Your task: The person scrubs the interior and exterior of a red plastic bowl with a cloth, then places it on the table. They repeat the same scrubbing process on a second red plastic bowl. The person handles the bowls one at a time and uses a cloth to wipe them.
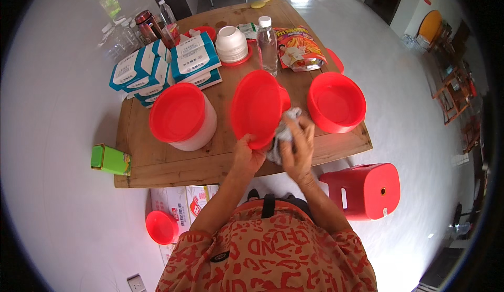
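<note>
My left hand [249, 156] grips the near rim of a red plastic basin [258, 107], which is tilted above the wooden table. In my right hand [298, 146] is a crumpled grey cloth [284, 132], held against the basin's right outer side. To the left, a red basin [179, 112] rests on top of a whitish round container [202, 130]. Another red basin [336, 103] sits at the table's right edge; whether it is a stack cannot be told.
On the wooden table [165, 166] stand tissue packs [195, 57], white bowls [231, 46], a water bottle [267, 47] and a food packet [300, 47]. A green box [112, 160] is at the left edge. A red stool [364, 191] stands at the near right.
</note>
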A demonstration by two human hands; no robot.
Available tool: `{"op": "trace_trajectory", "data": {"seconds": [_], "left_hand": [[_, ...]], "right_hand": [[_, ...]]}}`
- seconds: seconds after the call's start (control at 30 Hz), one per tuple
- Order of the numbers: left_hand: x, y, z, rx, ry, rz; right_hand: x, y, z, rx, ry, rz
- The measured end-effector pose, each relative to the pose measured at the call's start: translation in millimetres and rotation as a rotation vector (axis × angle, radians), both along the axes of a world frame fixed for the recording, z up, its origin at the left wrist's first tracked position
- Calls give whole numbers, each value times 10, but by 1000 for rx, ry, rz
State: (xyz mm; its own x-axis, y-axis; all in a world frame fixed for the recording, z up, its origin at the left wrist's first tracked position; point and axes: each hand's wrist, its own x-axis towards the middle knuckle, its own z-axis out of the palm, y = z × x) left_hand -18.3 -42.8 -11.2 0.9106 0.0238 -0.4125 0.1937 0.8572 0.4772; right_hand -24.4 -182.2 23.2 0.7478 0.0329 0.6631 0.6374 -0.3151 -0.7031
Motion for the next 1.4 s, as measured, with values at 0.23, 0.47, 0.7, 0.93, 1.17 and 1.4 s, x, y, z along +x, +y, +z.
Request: {"op": "trace_trajectory", "data": {"seconds": [0.23, 0.47, 0.7, 0.93, 1.17, 1.4], "left_hand": [[62, 43, -46, 42, 167, -136], [40, 25, -131, -213, -89, -193], [43, 16, 161, 296, -163, 61], [-86, 327, 606, 663, -309, 210], [-137, 611, 765, 824, -372, 244], [-274, 1075, 1112, 894, -273, 323]], "right_hand": [[-85, 97, -170, 51, -21, 34], [202, -58, -205, 523, 324, 121], [502, -261, -1387, 436, 567, 333], [683, -147, -1550, -401, 70, 230], [636, -102, -544, 343, 534, 102], [482, 647, 591, -22, 165, 153]]}}
